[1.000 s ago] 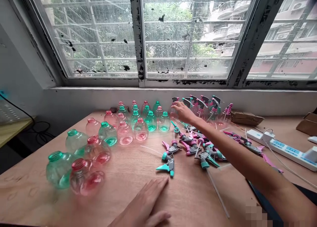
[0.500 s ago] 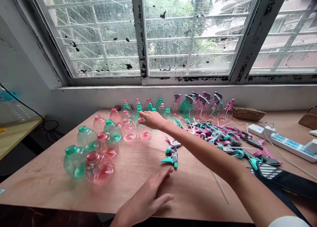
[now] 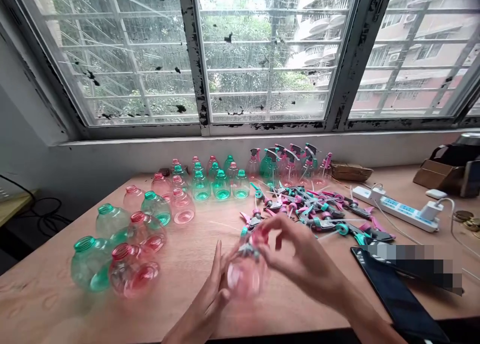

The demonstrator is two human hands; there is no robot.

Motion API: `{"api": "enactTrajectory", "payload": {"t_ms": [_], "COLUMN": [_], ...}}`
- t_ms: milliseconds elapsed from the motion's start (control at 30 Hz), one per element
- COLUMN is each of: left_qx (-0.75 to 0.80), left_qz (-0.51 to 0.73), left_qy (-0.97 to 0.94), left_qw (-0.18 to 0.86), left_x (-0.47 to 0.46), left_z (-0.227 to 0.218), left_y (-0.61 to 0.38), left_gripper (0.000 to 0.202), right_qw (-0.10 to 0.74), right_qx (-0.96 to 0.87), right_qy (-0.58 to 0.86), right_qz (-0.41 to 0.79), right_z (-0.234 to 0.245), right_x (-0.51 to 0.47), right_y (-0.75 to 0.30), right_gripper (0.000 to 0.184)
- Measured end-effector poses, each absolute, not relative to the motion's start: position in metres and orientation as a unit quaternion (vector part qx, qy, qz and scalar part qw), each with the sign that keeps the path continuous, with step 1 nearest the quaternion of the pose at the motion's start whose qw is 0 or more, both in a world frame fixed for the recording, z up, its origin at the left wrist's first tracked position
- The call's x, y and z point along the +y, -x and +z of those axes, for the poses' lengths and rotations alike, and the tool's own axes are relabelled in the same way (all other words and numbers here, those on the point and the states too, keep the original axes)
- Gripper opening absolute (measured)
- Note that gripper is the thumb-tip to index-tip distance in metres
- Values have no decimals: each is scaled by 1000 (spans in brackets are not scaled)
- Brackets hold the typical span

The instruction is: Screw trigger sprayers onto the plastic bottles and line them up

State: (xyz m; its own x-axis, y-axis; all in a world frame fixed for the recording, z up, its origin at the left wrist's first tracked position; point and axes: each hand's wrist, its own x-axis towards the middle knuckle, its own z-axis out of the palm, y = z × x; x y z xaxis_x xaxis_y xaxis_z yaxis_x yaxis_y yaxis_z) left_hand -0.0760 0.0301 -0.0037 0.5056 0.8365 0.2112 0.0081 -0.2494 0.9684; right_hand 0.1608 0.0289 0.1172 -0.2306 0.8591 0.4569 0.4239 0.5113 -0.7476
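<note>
A clear pink bottle (image 3: 245,279), slightly blurred, hangs over the near middle of the table. My right hand (image 3: 300,254) has its fingers closed round the bottle's neck. Along the bottle's left side is my left hand (image 3: 212,294), fingers stretched out and thumb apart; whether it touches the bottle I cannot tell. Part of a trigger spray head (image 3: 245,231) shows behind the bottle, the rest hidden by it and my hands. A loose heap of pink, teal and grey spray heads (image 3: 315,209) with thin tubes lies just beyond my right hand.
Open pink and green bottles (image 3: 150,201) stand in rows at left and back. Bottles fitted with spray heads (image 3: 290,166) line the wall under the window. To the right are a white power strip (image 3: 395,209), a dark phone-like slab (image 3: 401,294) and a cardboard box (image 3: 437,176).
My right hand has come back from the far bottle row with a pink bottle, down beside my left hand. The view has swung to the right.
</note>
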Motion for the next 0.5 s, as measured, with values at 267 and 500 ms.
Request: {"api": "enactTrajectory", "payload": {"t_ms": [267, 500], "left_qx": [288, 354], "left_qz": [325, 324], "left_qy": [-716, -746], "left_qw": [547, 463], "left_x": [24, 27], "left_z": [15, 21], "left_y": [72, 72], "left_gripper": [112, 81], "right_qw": [373, 274], "right_qx": [-781, -797], "right_qy": [342, 527], "right_qz": [366, 111], "right_z": [78, 34], "right_x": [27, 123], "right_y": [-157, -171], "right_gripper": [19, 38]}}
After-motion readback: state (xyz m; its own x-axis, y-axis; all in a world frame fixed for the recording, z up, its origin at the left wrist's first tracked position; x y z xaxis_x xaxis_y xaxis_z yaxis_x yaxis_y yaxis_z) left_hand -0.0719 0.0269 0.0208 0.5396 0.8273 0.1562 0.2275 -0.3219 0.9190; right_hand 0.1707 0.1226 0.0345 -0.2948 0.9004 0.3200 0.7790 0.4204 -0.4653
